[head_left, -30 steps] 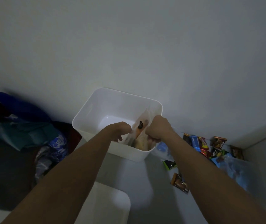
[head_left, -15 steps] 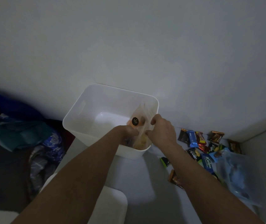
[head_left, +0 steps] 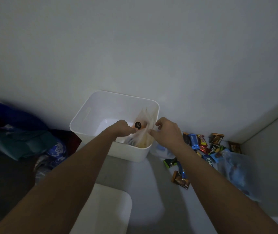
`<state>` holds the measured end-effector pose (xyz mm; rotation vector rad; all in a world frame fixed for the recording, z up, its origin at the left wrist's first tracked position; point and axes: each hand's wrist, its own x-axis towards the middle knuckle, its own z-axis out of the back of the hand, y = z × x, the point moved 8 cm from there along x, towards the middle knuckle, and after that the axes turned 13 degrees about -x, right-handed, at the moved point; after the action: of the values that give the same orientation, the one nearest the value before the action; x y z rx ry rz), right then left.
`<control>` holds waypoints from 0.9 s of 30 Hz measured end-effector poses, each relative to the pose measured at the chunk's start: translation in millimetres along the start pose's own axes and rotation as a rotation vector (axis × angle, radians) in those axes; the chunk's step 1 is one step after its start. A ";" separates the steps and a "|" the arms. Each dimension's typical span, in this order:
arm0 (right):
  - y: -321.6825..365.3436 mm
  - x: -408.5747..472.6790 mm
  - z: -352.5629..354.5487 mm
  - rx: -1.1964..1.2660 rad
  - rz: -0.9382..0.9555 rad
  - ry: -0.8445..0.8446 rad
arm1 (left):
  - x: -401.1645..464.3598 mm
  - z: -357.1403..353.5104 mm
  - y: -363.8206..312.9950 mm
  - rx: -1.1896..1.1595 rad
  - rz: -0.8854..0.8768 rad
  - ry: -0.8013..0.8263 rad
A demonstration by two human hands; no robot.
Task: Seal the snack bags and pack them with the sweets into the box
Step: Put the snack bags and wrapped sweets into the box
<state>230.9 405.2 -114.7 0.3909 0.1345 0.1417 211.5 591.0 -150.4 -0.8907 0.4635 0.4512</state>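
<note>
A white plastic box (head_left: 91, 115) stands on the pale table against the wall. Clear snack bags (head_left: 143, 130) with orange and yellow contents and a round black sticker stand upright in its right half. My left hand (head_left: 122, 128) reaches into the box and pinches a bag's near edge. My right hand (head_left: 166, 130) is at the box's right rim, thumb and fingers pinching the same bag's edge. Wrapped sweets (head_left: 200, 142) lie scattered on the table to the right of the box.
A clear blue-tinted bag (head_left: 236, 171) lies at the far right beside the sweets. Another clear bag (head_left: 162, 149) lies just right of the box. A white lid (head_left: 108, 210) lies on the table near me. Dark clothes and a blue bundle (head_left: 25, 141) pile up left.
My right hand has lifted from inside the box to its right rim and its fingers have loosened. The view has shifted slightly; the bags stay upright in the box.
</note>
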 end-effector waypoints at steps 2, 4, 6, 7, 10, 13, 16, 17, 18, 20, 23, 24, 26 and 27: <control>-6.3 -6.8 7.6 0.025 -0.013 0.008 | -8.5 4.4 -6.1 -0.010 -0.055 -0.050; -14.3 -13.5 13.8 0.040 -0.015 0.017 | -20.2 5.1 -16.7 0.000 -0.128 -0.098; -25.9 -20.4 20.4 0.044 -0.026 0.022 | -34.1 3.6 -29.3 0.024 -0.205 -0.156; -33.0 -23.6 23.5 0.049 -0.033 0.025 | -41.1 2.1 -35.7 0.033 -0.244 -0.185; -54.8 -35.4 32.3 0.063 -0.052 0.046 | -57.9 -6.5 -53.0 0.011 -0.360 -0.279; -76.0 -49.0 36.8 0.072 -0.074 0.058 | -79.3 -18.7 -67.6 -0.054 -0.482 -0.376; -89.6 -63.4 31.7 0.049 -0.084 0.087 | -101.7 -33.9 -71.9 -0.090 -0.565 -0.397; -91.5 -67.7 27.0 0.052 -0.076 0.102 | -108.2 -38.2 -69.6 -0.093 -0.581 -0.391; -91.2 -72.9 21.9 0.062 -0.065 0.125 | -114.1 -41.9 -65.1 -0.093 -0.584 -0.380; -87.3 -83.5 9.2 0.077 -0.038 0.174 | -121.4 -46.4 -50.1 -0.083 -0.570 -0.352; -76.3 -99.9 -10.5 0.076 -0.001 0.214 | -127.9 -46.3 -19.2 -0.050 -0.492 -0.308; -71.7 -105.8 -17.0 0.079 0.007 0.223 | -129.1 -45.8 -8.7 -0.049 -0.467 -0.290; -62.7 -116.9 -30.8 0.095 0.014 0.258 | -130.6 -43.5 10.9 -0.043 -0.429 -0.265; -58.6 -121.3 -37.0 0.100 0.013 0.276 | -130.9 -41.4 19.3 -0.035 -0.419 -0.258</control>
<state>112.5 345.5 -158.9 0.4706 0.4124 0.2019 86.6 544.4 -112.2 -0.9206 0.0270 0.1848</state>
